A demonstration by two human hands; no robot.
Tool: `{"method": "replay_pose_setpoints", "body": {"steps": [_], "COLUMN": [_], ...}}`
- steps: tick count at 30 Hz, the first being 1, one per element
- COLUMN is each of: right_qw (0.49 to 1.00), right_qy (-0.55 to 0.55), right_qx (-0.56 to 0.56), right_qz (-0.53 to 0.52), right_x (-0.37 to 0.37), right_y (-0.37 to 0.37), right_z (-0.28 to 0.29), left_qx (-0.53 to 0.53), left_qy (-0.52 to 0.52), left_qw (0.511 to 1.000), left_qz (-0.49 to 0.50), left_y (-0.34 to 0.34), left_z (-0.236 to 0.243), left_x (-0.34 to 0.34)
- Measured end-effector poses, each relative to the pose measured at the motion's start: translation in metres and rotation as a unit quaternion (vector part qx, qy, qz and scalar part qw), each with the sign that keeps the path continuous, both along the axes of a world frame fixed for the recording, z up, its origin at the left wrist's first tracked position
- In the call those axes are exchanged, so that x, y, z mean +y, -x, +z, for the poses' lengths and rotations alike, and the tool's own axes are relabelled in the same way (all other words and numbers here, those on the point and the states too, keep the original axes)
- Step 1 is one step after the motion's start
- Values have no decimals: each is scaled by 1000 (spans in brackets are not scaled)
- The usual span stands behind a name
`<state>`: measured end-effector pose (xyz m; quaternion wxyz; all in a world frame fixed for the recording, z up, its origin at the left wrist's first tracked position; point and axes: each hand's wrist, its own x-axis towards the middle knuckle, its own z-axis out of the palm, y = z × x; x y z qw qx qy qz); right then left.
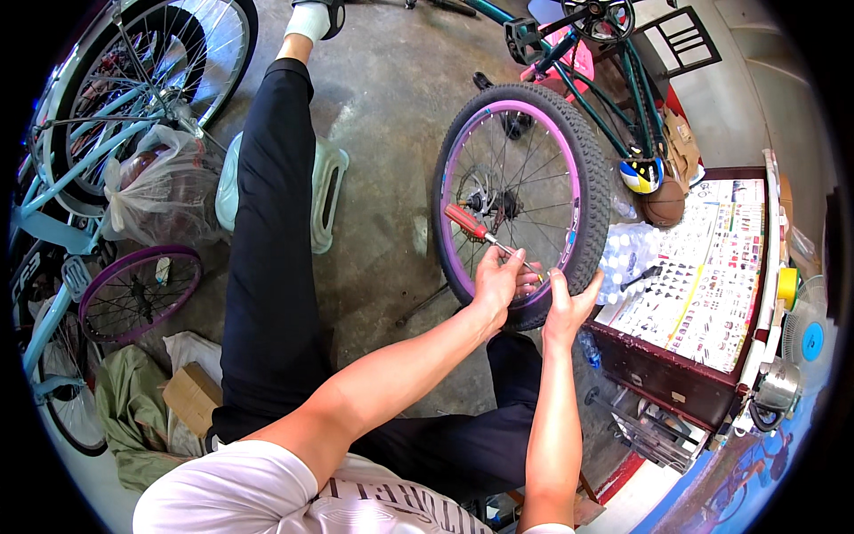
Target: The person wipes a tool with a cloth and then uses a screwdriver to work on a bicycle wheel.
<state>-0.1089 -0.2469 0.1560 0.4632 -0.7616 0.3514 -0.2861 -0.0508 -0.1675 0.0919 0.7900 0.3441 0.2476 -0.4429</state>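
Observation:
An upright bicycle wheel [592, 200] with a pink rim and knobby black tire stands before me. My left hand [503, 285] is at its lower left inside, fingers closed round the metal shaft of a screwdriver [463, 220]. The screwdriver's red handle points up and left, lying across the spokes near the hub; its tip is at the lower rim, where it is too small to tell what it touches. My right hand [567, 307] grips the tire and rim at the lower right, thumb raised along the rim, with some fingers hidden behind the wheel.
Light-blue bicycles [67, 182], a bagged bundle [160, 196] and a purple wheel [138, 294] crowd the left. My leg extends beside a plastic stool [320, 200]. A teal bicycle [614, 125] stands behind. At right are bottles [627, 258], a paper-topped cabinet [667, 387] and a fan [805, 325].

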Motion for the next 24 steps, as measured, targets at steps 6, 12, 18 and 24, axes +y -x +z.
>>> {"method": "replay_pose_setpoints", "body": {"steps": [6, 12, 18, 24], "right_qw": [1000, 1000, 1000, 1000], "right_qy": [-18, -4, -16, -7], "right_qx": [-4, -9, -10, -4], "right_qz": [-2, 0, 2, -5], "right_x": [0, 0, -3, -2], "right_y": [1, 0, 3, 2], "right_z": [1, -1, -4, -4], "left_qx": [-4, -2, -1, 3], "left_qy": [-1, 5, 8, 5], "left_qw": [1000, 1000, 1000, 1000], "left_qz": [-5, 2, -8, -5], "left_y": [0, -1, -2, -2], "left_z": [1, -3, -2, -4], "left_x": [1, -1, 0, -1]}}
